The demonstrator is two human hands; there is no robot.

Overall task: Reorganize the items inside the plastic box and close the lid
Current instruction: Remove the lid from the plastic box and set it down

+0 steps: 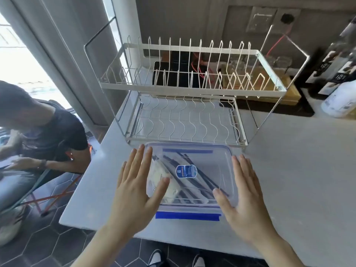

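A clear plastic box (pixel 221 160) with blue clasps stands on the white counter near its front edge, its transparent lid (pixel 192 157) lying on top with a blue-and-white sticker in the middle. Through the lid I see dark utensils and a pale cloth-like item (pixel 158 174). My left hand (pixel 134 189) lies flat with straight fingers over the lid's left side. At the box's right edge, my right hand (pixel 244 193) is spread flat, thumb on the lid. The front blue clasp (pixel 187 215) sticks out flat toward me.
A white two-tier wire dish rack (pixel 192 87) stands right behind the box. A white bottle (pixel 341 101) and dark bottles are at the far right. A seated person (pixel 38 132) is left of the counter, beyond its edge. Bare counter (pixel 298 170) extends to the right.
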